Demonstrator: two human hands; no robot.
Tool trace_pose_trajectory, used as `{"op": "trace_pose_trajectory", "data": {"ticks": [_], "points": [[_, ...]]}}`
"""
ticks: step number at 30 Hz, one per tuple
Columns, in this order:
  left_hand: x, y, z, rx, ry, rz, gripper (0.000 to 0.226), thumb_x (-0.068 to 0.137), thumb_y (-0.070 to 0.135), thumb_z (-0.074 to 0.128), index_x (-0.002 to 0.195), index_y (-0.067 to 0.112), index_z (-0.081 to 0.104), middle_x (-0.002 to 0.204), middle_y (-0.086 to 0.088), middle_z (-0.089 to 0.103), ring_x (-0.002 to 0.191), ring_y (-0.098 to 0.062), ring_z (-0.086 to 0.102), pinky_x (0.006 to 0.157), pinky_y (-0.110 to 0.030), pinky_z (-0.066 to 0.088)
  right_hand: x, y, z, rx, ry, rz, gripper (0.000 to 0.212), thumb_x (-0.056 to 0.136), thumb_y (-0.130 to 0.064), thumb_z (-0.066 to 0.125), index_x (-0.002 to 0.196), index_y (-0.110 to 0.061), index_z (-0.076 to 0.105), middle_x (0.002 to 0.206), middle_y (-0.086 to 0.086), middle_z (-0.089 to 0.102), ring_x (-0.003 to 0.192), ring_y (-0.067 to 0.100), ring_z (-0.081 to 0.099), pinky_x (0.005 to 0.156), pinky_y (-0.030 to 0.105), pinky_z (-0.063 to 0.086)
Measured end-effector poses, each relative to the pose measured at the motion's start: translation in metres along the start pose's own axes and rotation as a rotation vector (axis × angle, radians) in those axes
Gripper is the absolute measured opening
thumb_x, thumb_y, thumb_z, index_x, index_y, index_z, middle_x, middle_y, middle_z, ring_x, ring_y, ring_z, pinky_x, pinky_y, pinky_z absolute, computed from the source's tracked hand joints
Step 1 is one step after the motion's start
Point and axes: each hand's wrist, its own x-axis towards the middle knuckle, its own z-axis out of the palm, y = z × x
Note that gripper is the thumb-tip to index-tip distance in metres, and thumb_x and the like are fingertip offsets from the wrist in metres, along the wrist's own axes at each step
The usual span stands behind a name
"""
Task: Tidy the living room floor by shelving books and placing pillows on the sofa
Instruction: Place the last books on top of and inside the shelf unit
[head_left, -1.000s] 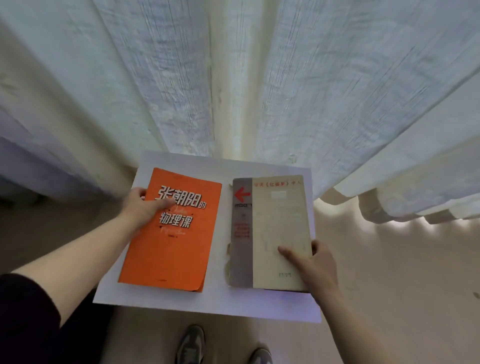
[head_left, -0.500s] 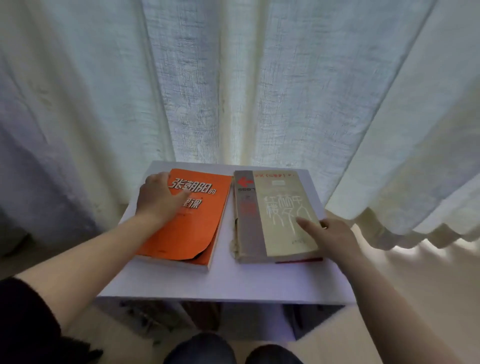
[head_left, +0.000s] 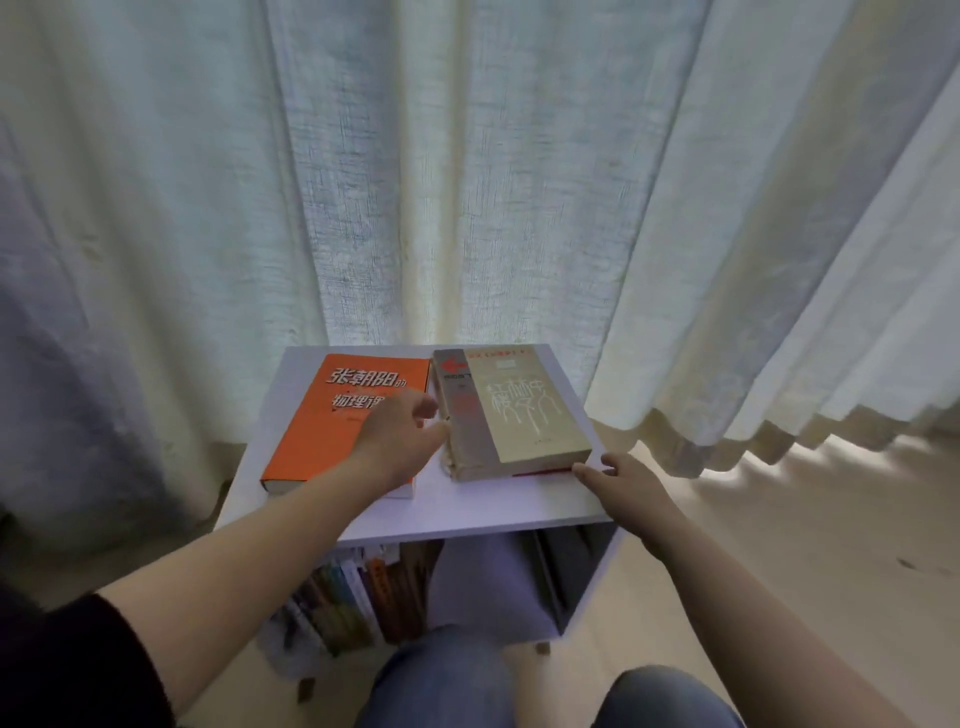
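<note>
Lying flat and side by side on top of the white shelf unit (head_left: 493, 506), the orange book (head_left: 327, 431) sits to the left and the tan book (head_left: 524, 415) to the right, with a narrow gap between them; the left hand (head_left: 395, 441) hovers over the orange book's right edge, fingers loosely curled and gripping nothing, thumb close to the tan book's worn spine; the right hand (head_left: 628, 486) lies relaxed at the tan book's near right corner, fingertips (head_left: 582, 469) touching it; more books (head_left: 358, 597) stand in the compartment below; a pale curtain (head_left: 467, 182) hangs behind.
</note>
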Motion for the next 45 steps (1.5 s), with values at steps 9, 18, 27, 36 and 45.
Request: {"op": "trace_pose_trajectory", "data": {"ticks": [9, 18, 27, 36, 45], "points": [[-0.003, 0.014, 0.04, -0.101, -0.048, -0.102, 0.043, 0.093, 0.021, 0.056, 0.134, 0.008, 0.05, 0.132, -0.005, 0.055, 0.117, -0.02, 0.053, 0.092, -0.027, 0.041, 0.039, -0.017, 0.0, -0.038, -0.039, -0.049, 0.035, 0.098, -0.034, 0.047, 0.114, -0.004, 0.054, 0.11, 0.007, 0.051, 0.105, 0.025, 0.048, 0.089, 0.034, 0.036], [0.012, 0.013, 0.063, 0.052, -0.013, -0.122, 0.03, 0.092, 0.019, 0.055, 0.122, 0.014, 0.057, 0.119, -0.001, 0.061, 0.105, -0.017, 0.058, 0.087, -0.032, 0.052, 0.068, -0.012, 0.007, -0.01, -0.08, -0.061, 0.029, 0.095, -0.035, 0.048, 0.105, -0.008, 0.051, 0.104, 0.006, 0.054, 0.099, 0.025, 0.05, 0.081, 0.032, 0.037], [0.007, 0.012, 0.07, 0.089, 0.031, -0.122, 0.027, 0.091, 0.016, 0.054, 0.117, 0.014, 0.058, 0.116, -0.003, 0.063, 0.098, -0.016, 0.057, 0.079, -0.027, 0.051, 0.07, -0.015, 0.014, 0.247, -0.049, 0.028, 0.023, 0.093, -0.026, 0.051, 0.076, -0.014, 0.043, 0.076, -0.001, 0.041, 0.066, 0.014, 0.039, 0.056, 0.026, 0.029], [-0.022, 0.014, 0.065, 0.151, 0.032, -0.109, 0.024, 0.088, 0.018, 0.056, 0.11, 0.012, 0.062, 0.109, -0.003, 0.065, 0.097, -0.02, 0.06, 0.083, -0.036, 0.055, 0.024, -0.002, 0.004, 0.158, 0.006, -0.007, 0.037, 0.091, -0.022, 0.051, 0.107, 0.01, 0.058, 0.111, 0.025, 0.06, 0.092, 0.035, 0.058, 0.083, 0.042, 0.047], [-0.065, 0.009, 0.045, 0.19, -0.019, 0.008, 0.02, 0.09, 0.025, 0.057, 0.108, 0.02, 0.064, 0.099, 0.007, 0.065, 0.092, -0.011, 0.058, 0.078, -0.027, 0.049, -0.037, 0.038, 0.001, 0.357, -0.072, 0.157, 0.033, 0.091, -0.026, 0.056, 0.09, 0.007, 0.059, 0.085, 0.006, 0.057, 0.081, 0.02, 0.054, 0.088, 0.051, 0.05]]}}
